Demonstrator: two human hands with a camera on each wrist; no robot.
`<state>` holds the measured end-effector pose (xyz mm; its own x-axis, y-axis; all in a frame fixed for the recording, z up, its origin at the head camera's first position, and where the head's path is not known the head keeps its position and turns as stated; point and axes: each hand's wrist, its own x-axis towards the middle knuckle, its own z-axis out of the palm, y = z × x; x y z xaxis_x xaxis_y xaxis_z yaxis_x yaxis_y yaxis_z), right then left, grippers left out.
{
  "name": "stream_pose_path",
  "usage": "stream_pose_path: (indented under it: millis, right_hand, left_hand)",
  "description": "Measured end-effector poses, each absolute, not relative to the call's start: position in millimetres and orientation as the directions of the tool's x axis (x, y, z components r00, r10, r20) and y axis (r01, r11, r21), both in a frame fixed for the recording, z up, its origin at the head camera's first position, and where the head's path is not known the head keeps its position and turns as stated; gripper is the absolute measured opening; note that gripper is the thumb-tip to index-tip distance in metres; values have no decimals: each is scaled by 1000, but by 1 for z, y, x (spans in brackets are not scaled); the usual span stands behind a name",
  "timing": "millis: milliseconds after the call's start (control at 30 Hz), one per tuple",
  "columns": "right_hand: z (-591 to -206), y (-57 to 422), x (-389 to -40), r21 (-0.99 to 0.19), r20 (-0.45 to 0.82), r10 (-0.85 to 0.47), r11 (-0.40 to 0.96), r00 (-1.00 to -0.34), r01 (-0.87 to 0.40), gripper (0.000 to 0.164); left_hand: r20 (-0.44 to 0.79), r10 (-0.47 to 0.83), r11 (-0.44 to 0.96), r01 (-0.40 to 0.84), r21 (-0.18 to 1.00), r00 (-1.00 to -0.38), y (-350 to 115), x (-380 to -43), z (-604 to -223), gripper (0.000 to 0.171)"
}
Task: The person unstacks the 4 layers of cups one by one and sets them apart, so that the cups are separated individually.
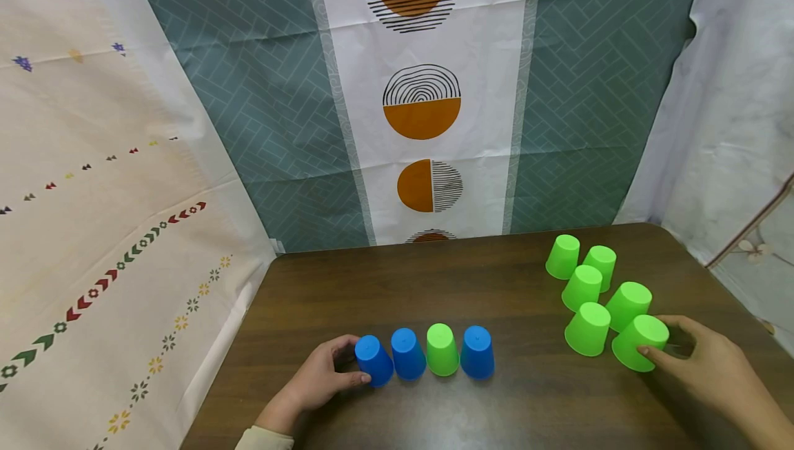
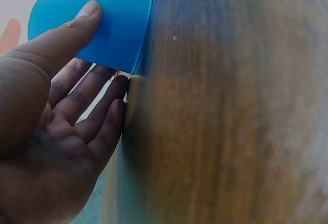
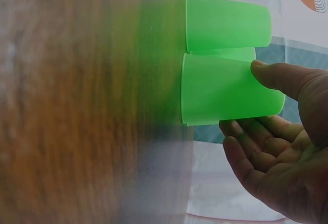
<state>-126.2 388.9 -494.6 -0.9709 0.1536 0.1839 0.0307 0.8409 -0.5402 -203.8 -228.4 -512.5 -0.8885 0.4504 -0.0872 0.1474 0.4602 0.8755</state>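
My left hand holds the leftmost blue cup of a short row, its thumb on the near side and the fingers behind. That cup stands upside down on the table. Beside it come another blue cup, a green cup and a third blue cup, all rim down. Over on the right, my right hand grips the nearest green cup of a cluster. In the right wrist view this cup has the thumb on one side, with fingertips partly hidden behind.
Several more upside-down green cups stand close together behind and beside the one at my right hand. The dark wooden table ends at the back against a patterned cloth. Light cloths hang on the left and right.
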Motion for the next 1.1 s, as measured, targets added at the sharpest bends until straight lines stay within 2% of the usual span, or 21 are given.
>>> stream_pose_path:
  millis: [433, 733, 933, 1100]
  right_hand:
    - [-491, 386, -124, -565, 177, 183, 823, -967, 53, 75]
    - [-462, 360, -110, -638, 366, 257, 769, -895, -40, 70]
    - [-442, 312, -112, -670, 405, 134, 717, -904, -194, 64]
    - [-450, 272, -128, -692, 392, 20, 666, -920, -280, 57]
  left_hand:
    - [-84, 452, 463, 153, 873, -888, -229, -204, -512, 52]
    - [-80, 458, 453, 155, 878, -885, -228, -203, -512, 51]
    - [-88, 451, 478, 157, 864, -888, -229, -204, -513, 51]
    - [-88, 453, 482, 161, 861, -887, -229, -205, -514, 50]
